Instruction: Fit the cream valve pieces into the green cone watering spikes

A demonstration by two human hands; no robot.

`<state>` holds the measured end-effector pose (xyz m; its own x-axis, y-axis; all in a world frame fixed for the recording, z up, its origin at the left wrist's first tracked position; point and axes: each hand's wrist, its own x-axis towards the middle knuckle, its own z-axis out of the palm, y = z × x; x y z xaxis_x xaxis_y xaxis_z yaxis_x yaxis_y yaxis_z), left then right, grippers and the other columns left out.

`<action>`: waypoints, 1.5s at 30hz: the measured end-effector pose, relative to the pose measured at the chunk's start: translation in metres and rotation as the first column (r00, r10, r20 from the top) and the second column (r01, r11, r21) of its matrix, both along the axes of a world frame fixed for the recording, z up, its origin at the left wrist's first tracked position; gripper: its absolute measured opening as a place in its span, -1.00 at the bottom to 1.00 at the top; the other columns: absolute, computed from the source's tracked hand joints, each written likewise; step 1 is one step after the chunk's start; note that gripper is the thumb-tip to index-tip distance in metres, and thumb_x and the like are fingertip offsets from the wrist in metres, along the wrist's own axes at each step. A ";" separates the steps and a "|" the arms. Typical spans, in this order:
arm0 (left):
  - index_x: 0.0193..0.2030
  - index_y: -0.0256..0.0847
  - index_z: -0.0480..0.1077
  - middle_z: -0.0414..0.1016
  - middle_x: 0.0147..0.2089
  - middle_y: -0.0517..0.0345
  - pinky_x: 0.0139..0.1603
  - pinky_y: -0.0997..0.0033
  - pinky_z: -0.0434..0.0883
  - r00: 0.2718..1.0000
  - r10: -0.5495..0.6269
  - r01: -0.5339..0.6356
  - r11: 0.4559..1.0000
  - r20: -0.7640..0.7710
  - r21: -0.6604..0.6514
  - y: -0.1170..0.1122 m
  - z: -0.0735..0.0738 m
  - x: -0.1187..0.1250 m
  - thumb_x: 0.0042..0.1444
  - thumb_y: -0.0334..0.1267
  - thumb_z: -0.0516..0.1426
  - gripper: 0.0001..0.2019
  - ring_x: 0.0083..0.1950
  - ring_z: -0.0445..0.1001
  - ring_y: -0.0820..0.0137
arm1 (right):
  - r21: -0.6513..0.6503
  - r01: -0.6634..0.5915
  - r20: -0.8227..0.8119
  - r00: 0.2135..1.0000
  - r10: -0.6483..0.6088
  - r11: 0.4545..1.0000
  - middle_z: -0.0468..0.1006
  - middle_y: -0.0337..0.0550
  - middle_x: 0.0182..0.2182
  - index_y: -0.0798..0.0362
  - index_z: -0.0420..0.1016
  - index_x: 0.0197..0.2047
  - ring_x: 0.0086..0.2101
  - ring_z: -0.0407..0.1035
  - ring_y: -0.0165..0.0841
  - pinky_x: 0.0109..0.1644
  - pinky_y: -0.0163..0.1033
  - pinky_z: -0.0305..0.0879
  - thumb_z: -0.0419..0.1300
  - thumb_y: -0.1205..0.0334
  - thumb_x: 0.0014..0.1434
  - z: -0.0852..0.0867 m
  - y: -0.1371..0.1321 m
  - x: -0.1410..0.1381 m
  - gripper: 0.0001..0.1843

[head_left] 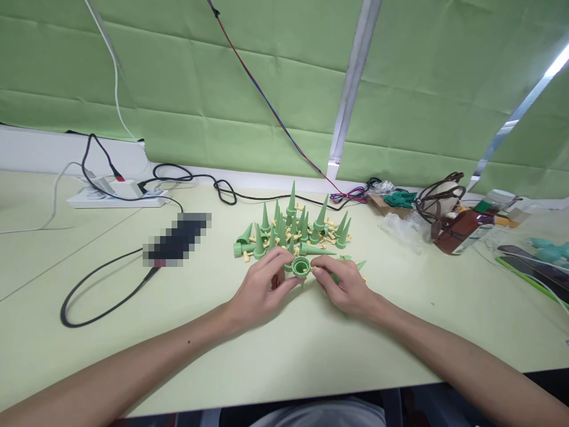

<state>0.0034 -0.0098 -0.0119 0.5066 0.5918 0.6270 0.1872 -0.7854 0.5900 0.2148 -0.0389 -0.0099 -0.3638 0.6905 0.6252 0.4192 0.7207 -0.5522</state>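
Observation:
My left hand (267,281) grips a green plastic watering spike (301,267) between thumb and fingers, its round open end tipped up toward me. Against the right side of that spike, my right hand (342,283) pinches a small yellow valve (313,269), mostly covered by the fingertips. Just beyond both hands is a cluster of similar green spikes (320,220), many standing point up and some lying down. Small yellow valves (246,257) show among them. Another green spike lies partly hidden behind my right hand.
A power strip (120,198) with black cables sits at the back left, near a blurred dark device (178,240). To the right are a brown bottle (464,231), clear plastic bags (402,231), a cardboard box (386,206) and a phone (533,270).

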 end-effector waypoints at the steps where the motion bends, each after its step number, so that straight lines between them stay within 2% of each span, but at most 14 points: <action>1: -0.04 -0.17 0.36 0.34 -0.11 0.14 -0.46 0.57 0.36 1.000 -0.001 0.001 1.000 -0.001 0.000 0.000 0.000 0.000 0.27 -0.41 0.16 -0.84 -0.41 0.30 0.58 | -0.002 0.000 0.001 1.000 0.000 1.000 0.26 -0.37 -0.61 0.04 0.40 -0.19 -0.59 0.14 -0.47 -0.45 -0.33 0.12 0.00 0.31 0.42 0.000 0.000 0.000 -0.83; 27: -0.04 -0.17 0.35 0.33 -0.15 0.13 -0.46 0.54 0.34 1.000 -0.021 0.020 1.000 -0.015 -0.016 0.000 -0.001 -0.001 0.29 -0.37 0.13 -0.87 -0.41 0.30 0.55 | -0.090 -0.022 0.038 0.999 0.026 0.996 0.30 -0.33 -0.61 0.02 0.36 -0.27 -0.58 0.16 -0.43 -0.43 -0.30 0.12 -0.06 0.17 0.47 0.000 0.002 0.002 -0.71; 45: -0.04 -0.17 0.35 0.30 -0.21 0.16 -0.46 0.55 0.32 0.999 -0.010 0.010 1.000 -0.031 -0.019 0.000 0.000 -0.001 0.29 -0.35 0.14 -0.87 -0.41 0.28 0.54 | -0.084 -0.028 0.041 0.999 0.032 0.996 0.30 -0.33 -0.60 0.02 0.34 -0.32 -0.57 0.16 -0.43 -0.43 -0.30 0.13 -0.07 0.16 0.47 0.000 0.003 0.002 -0.68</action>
<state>0.0022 -0.0101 -0.0120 0.5313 0.5980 0.6000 0.1978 -0.7763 0.5985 0.2166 -0.0363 -0.0096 -0.4097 0.7282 0.5494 0.4224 0.6852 -0.5933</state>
